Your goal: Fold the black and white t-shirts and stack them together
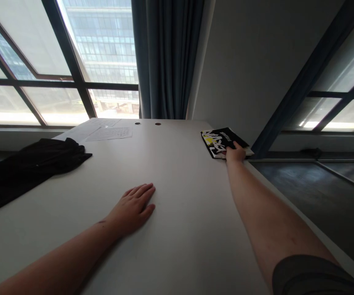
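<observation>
Right hand at the printed packet

The right hand [236, 154] has its fingers on the packet [222, 141] at the tabletop's [170, 164] right edge, perhaps to steady it; whether they grip is unclear. The left hand [135, 207] lies flat, fingers nearly together, likely for support. Dark cloth [50, 157] covers the left edge; papers [112, 133] lie at the far-left corner, near windows [109, 45].

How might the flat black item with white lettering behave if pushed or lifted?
The black item lies flat, so it probably won't roll. A pale layer shows at its right end, so it may slide apart if lifted. It sits near the table's right edge, so the right hand could push it off.
</observation>
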A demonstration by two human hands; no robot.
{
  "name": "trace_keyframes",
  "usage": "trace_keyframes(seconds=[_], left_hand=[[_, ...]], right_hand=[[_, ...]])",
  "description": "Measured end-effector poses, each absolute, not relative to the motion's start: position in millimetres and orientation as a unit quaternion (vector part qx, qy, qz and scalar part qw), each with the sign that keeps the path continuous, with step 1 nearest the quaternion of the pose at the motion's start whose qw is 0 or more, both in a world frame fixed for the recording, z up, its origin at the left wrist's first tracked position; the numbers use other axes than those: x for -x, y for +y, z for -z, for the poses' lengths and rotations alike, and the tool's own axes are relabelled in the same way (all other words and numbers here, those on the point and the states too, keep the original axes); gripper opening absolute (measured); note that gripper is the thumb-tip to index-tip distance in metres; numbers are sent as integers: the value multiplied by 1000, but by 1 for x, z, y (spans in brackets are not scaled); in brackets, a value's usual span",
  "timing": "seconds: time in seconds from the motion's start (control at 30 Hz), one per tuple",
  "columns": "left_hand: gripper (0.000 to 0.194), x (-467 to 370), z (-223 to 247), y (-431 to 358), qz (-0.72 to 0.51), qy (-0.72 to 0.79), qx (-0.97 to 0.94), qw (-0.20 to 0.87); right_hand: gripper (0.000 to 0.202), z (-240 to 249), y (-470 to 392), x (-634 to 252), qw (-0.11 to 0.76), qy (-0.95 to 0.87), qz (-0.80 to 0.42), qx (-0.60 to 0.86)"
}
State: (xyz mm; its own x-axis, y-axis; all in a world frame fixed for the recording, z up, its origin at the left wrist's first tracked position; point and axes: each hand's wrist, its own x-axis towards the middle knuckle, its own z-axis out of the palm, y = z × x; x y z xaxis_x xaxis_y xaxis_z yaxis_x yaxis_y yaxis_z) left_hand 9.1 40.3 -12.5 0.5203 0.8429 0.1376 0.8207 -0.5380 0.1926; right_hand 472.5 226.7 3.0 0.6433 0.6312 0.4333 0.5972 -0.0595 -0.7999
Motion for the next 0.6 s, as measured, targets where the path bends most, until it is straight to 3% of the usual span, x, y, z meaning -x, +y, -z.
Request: trace_keyframes(seconds=[0.47, 0.6], left_hand=[[59, -9, 12, 39, -104, 473, -874, 38], [59, -11, 9, 37, -103, 481, -869, 53]], right_hand=[[55, 9, 214, -475, 500, -354, 49, 789], [58, 5, 213, -466, 367, -478, 144, 785]])
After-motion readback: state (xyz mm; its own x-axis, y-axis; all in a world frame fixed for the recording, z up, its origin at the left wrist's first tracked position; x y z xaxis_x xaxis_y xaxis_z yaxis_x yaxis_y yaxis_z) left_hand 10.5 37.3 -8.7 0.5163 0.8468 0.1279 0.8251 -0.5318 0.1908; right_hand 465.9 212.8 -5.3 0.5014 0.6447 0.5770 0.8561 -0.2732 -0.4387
